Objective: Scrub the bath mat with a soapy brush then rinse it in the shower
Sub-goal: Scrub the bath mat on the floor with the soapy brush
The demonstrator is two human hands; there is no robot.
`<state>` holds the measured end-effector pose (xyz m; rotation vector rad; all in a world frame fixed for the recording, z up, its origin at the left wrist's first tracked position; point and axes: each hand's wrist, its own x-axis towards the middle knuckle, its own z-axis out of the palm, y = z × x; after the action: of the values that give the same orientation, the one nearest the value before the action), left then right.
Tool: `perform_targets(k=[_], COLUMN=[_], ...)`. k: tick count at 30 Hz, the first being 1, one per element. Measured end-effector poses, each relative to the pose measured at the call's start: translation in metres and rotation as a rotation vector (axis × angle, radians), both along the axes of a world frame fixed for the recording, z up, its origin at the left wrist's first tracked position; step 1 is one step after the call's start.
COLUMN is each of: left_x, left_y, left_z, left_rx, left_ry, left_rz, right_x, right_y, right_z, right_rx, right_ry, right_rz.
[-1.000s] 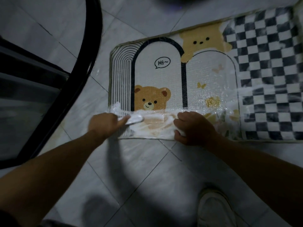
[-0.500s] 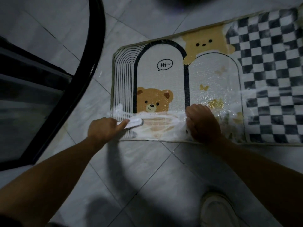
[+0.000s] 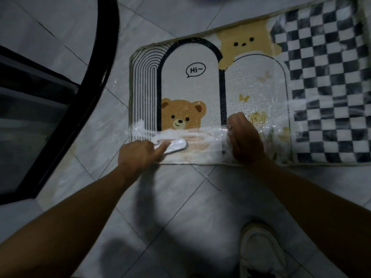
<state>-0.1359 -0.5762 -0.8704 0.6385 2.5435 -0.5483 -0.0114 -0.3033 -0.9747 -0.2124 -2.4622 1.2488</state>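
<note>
A bath mat (image 3: 192, 91) printed with bears, arches and a black-and-white checker panel lies flat on the tiled floor. A band of white foam (image 3: 202, 135) runs across its near edge. My left hand (image 3: 138, 155) grips a white brush (image 3: 176, 146), index finger stretched along its back, and the brush lies on the mat's near left corner below the brown bear. My right hand (image 3: 246, 141) rests as a fist on the wet mat just right of the black arch line. I see nothing held in its curled fingers.
A curved black frame (image 3: 102, 67) and a dark glass panel (image 3: 30, 117) stand at the left. Grey tiled floor (image 3: 180, 197) spreads in front of the mat. My white shoe (image 3: 259, 251) is at the lower right.
My right hand has slid to the right and farther onto the mat. The left hand and the brush have stayed near the near left corner, shifting only slightly.
</note>
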Motion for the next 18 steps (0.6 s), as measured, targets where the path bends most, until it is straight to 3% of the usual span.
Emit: perform_targets(k=[7,14,18], left_x=[0.029,0.001,0.036], left_y=[0.127,-0.020,0.019], left_z=[-0.032,-0.001,-0.016], left_rx=[0.175,0.048,0.153], left_ry=[-0.085,-0.072,-0.098], left_rz=[-0.060,0.074,0.059], right_x=[-0.001,-0.003,-0.004], right_y=[0.001,-0.002,0.000], right_z=[-0.001,0.001,-0.001], right_rx=[0.020,0.069,0.089], right_ry=[-0.023,-0.043,-0.069], right_rz=[-0.042,-0.024,-0.019])
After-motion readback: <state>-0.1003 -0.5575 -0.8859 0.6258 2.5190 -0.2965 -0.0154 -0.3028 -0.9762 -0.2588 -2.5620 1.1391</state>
